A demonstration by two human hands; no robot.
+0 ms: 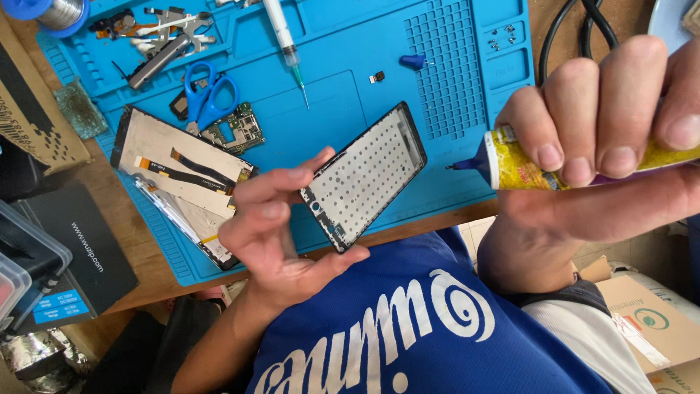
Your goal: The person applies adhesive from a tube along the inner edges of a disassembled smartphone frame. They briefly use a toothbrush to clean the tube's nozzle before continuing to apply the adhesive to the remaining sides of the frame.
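Observation:
My left hand [273, 233] holds a black phone mid-frame [368, 175] by its lower end, tilted, its pale perforated inner face toward me. My right hand [605, 138] grips a yellow glue tube [514, 166] whose dark blue nozzle [467, 165] points left toward the frame's right edge, a short gap away. Both are held over the near edge of a blue work mat [350, 44]. My blue shirt fills the bottom of the view.
On the mat lie blue-handled scissors [211, 91], a syringe [284, 40], a green circuit board [240, 128], a detached phone screen with flex cables [179, 164], metal tools [168, 44] and small screws [503, 36]. A black box [80, 255] sits left, cardboard boxes [649, 321] right.

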